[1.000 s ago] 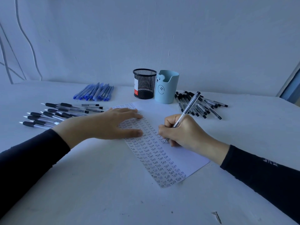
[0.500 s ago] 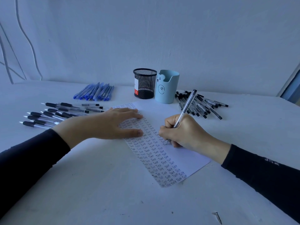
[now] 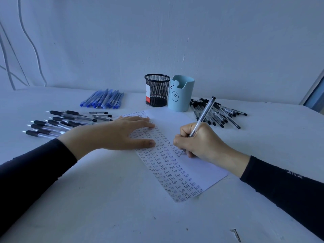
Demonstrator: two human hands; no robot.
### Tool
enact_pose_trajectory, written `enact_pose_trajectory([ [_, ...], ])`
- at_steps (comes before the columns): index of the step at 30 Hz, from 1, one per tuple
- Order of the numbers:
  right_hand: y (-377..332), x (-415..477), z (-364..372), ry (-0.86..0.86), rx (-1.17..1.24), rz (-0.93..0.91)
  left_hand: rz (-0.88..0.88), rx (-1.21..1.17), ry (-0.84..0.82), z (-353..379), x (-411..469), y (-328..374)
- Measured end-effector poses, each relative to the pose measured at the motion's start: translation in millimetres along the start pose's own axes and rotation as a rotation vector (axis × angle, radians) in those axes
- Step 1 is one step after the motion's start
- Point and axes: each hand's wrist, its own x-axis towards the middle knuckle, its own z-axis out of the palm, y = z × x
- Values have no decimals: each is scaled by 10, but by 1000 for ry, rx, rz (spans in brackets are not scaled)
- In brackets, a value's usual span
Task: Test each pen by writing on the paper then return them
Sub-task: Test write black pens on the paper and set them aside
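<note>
Your right hand (image 3: pixel 201 142) pinched one pen (image 3: pixel 205 111), tip on the one paper (image 3: pixel 206 171); your left hand (image 3: pixel 115 134) pressed it, fingers (image 3: pixel 140 122) straight (behind: one mesh cup (image 3: pixel 157 92), one bear cup (image 3: pixel 181 95)).

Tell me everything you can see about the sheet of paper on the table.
The paper is a white sheet lying flat and skewed on the table. Its left part is packed with rows of the handwritten word Test; the right part is blank. The left hand presses flat on its left side; the right hand rests on it, touching a pen tip to it.
</note>
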Motion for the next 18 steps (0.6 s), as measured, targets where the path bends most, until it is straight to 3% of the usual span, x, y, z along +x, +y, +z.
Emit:
enact_pose_trajectory([
  [9, 22, 1, 4, 2, -21, -9, 4, -3, 0, -3, -6, 12],
  [18, -47, 79, -159, 2, 239, 73, -8, 5, -6, -10, 0, 33],
])
